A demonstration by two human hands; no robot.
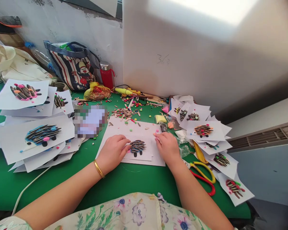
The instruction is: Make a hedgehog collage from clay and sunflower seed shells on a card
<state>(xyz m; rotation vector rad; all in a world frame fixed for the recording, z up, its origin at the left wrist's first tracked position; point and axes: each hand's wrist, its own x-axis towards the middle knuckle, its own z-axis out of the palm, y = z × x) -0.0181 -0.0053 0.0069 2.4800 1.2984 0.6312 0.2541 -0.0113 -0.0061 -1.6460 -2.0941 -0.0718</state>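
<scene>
Between my hands lies a small white card [144,157] bearing a hedgehog picture [137,146] with dark, striped seed-shell spines and black oval feet. Its snout end is partly hidden by my left hand [114,151], whose thumb and fingers close together over the card's left side. A bit of pink shows below that thumb. My right hand [168,147] is to the right of the card, thumb and forefinger drawn together over a larger white sheet [115,127]. Right at those fingertips is a small pink ball [157,131]; whether they grip it is unclear.
Finished hedgehog cards are stacked at left [45,140] and right [204,130]. Scissors [203,177] with red and yellow handles lie beside my right forearm. Behind the sheet are loose seed shells [122,112], a yellow clay block [160,118] and a red bottle [107,76].
</scene>
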